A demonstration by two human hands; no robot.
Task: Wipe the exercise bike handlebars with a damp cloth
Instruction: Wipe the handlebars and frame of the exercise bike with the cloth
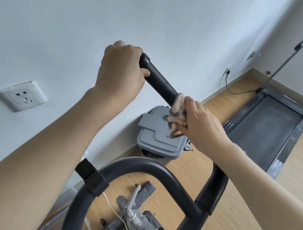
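The exercise bike's black handlebar (pixel 159 79) runs from upper centre down to the right, with a curved inner loop (pixel 143 166) below. My left hand (pixel 120 69) is closed around the upper end of the bar. My right hand (pixel 198 126) grips a crumpled beige and grey cloth (pixel 177 109) wrapped around the bar lower down. Between the two hands a stretch of bare black grip shows. The bar under the cloth and under my right forearm is hidden.
A grey lidded bin (pixel 160 141) stands on the wooden floor (pixel 188 170) by the white wall. A treadmill (pixel 265 127) lies at the right, its cable plugged into a wall socket (pixel 227 71). Another socket (pixel 21 95) sits at left. The bike frame (pixel 131 216) is below.
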